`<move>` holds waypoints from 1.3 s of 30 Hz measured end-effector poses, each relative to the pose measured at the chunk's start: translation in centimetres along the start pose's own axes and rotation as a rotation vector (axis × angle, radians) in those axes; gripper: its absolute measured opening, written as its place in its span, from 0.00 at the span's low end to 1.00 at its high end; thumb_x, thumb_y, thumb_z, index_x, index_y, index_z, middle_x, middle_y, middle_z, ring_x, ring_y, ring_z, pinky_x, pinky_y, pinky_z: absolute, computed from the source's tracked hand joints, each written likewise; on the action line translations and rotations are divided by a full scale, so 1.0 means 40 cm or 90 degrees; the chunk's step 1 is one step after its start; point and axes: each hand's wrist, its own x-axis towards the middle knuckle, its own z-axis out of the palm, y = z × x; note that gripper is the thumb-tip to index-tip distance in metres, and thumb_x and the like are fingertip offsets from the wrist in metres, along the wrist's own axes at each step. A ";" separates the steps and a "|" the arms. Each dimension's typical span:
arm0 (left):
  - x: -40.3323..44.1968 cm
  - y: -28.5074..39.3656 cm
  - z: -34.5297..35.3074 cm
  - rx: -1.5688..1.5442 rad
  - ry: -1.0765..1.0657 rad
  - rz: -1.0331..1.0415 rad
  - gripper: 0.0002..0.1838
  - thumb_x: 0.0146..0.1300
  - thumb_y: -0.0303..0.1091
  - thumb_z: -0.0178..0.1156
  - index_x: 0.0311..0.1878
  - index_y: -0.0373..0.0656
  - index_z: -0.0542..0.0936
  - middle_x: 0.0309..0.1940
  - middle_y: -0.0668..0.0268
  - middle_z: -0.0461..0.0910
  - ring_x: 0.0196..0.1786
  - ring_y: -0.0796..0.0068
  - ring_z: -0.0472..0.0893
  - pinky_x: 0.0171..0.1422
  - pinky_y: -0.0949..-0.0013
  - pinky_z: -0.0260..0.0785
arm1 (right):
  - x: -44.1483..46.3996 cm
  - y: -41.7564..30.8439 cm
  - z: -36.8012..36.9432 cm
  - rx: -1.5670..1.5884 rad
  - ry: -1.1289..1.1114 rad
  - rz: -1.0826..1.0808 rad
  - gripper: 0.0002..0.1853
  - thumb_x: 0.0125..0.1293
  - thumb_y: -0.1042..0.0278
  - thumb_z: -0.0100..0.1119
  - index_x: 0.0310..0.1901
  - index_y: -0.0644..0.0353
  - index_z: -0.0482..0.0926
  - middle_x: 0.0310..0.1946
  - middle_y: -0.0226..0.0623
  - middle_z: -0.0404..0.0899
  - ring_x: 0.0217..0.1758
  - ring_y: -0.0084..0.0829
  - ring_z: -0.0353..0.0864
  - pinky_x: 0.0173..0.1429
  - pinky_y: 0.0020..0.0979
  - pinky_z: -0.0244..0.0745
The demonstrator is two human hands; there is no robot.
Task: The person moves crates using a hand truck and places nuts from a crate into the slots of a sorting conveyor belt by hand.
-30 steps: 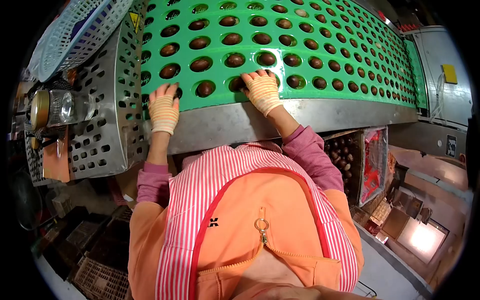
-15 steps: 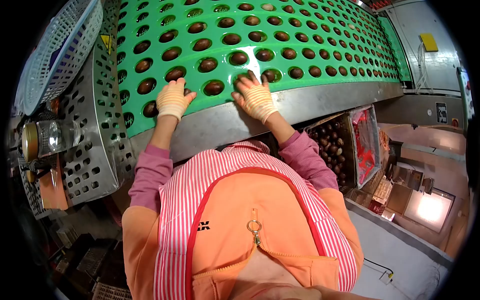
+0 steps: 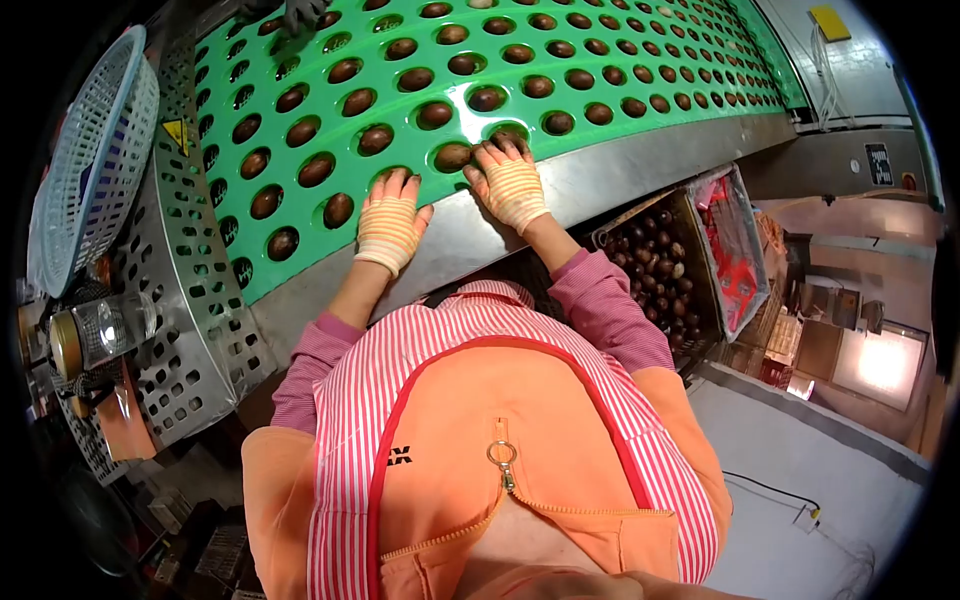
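Observation:
Rows of dark brown eggs point(image 3: 434, 115) sit in the round hollows of a green moulded sheet point(image 3: 300, 245). My left hand point(image 3: 392, 225), in a yellow-striped fingerless glove, lies at the sheet's front edge. Its fingers are stretched forward and the thumb stands apart; whatever is under the fingertips is hidden. My right hand point(image 3: 510, 188), gloved alike, reaches over the same edge with its fingers spread. Its fingertips touch a front-row egg point(image 3: 511, 134), partly covering it. Another egg point(image 3: 453, 157) rests in its hollow between my two hands.
A dark-gloved hand point(image 3: 303, 14) of another person is at the far left. A metal rail point(image 3: 620, 165) borders the sheet. Below right stands a crate of eggs point(image 3: 655, 265). At left are a blue plastic basket point(image 3: 95, 160), a perforated metal panel point(image 3: 205, 330) and a jar point(image 3: 100, 330).
My left hand has moved right and nearer to me, uncovering eggs at the left. My right hand's fingers now rest at a front-row egg. A dark-gloved hand has appeared at the far left.

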 end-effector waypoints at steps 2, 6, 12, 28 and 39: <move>0.020 0.009 -0.008 0.040 0.020 0.005 0.27 0.59 0.44 0.63 0.60 0.44 0.74 0.60 0.62 0.72 0.60 0.55 0.72 0.63 0.52 0.66 | -0.014 0.001 0.000 0.057 0.071 0.030 0.21 0.67 0.54 0.56 0.54 0.59 0.77 0.55 0.41 0.78 0.66 0.47 0.68 0.71 0.50 0.58; 0.043 -0.001 -0.019 0.127 -0.010 0.012 0.18 0.60 0.44 0.62 0.50 0.45 0.81 0.50 0.65 0.77 0.51 0.58 0.76 0.54 0.52 0.69 | -0.080 -0.011 -0.034 0.171 0.169 0.075 0.17 0.64 0.62 0.59 0.53 0.59 0.78 0.51 0.41 0.79 0.62 0.51 0.71 0.66 0.48 0.66; 0.156 0.075 -0.059 0.254 -0.193 -0.041 0.14 0.63 0.42 0.59 0.49 0.50 0.82 0.48 0.64 0.78 0.51 0.57 0.76 0.54 0.52 0.70 | -0.227 -0.026 -0.123 0.283 0.292 0.094 0.15 0.57 0.71 0.64 0.47 0.58 0.81 0.49 0.39 0.81 0.58 0.52 0.75 0.62 0.45 0.72; 0.310 0.210 0.073 0.272 -0.197 -0.018 0.25 0.63 0.39 0.63 0.63 0.48 0.74 0.55 0.55 0.79 0.55 0.47 0.77 0.60 0.54 0.71 | -1.071 0.307 -0.335 0.072 -0.219 0.980 0.40 0.56 0.52 0.67 0.70 0.46 0.64 0.74 0.45 0.56 0.71 0.53 0.60 0.68 0.52 0.64; 0.188 0.770 0.262 -0.169 -0.353 0.430 0.30 0.58 0.39 0.65 0.63 0.40 0.73 0.60 0.50 0.74 0.63 0.50 0.73 0.68 0.56 0.65 | -1.109 0.409 -0.307 0.252 -0.424 0.840 0.48 0.49 0.54 0.75 0.72 0.44 0.59 0.69 0.41 0.64 0.69 0.45 0.68 0.67 0.44 0.70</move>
